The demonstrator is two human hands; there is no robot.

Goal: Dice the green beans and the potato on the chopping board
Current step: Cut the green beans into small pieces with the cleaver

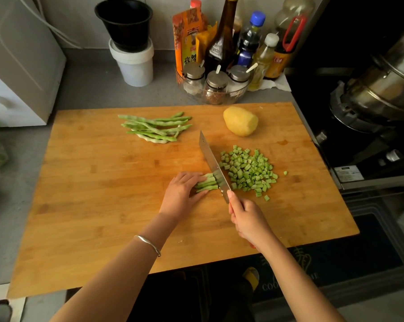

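Observation:
A wooden chopping board (pixel 103 205) fills the counter. My left hand (pixel 182 194) holds a short bundle of green beans (pixel 206 184) down on it, fingers curled over them. My right hand (pixel 247 217) grips the red handle of a cleaver (pixel 212 163), whose blade stands at the bundle's right end. Right of the blade lies a heap of diced bean pieces (pixel 249 170). Several whole green beans (pixel 154 127) lie at the back of the board. A peeled yellow potato (pixel 240 121) sits at the back right.
Behind the board stand a glass bowl of spice jars (pixel 215 87), sauce bottles (pixel 222 36) and a white tub (pixel 133 61) with a black pot on it. A stove with a steel pot (pixel 382 89) is on the right. The board's front edge overhangs the counter.

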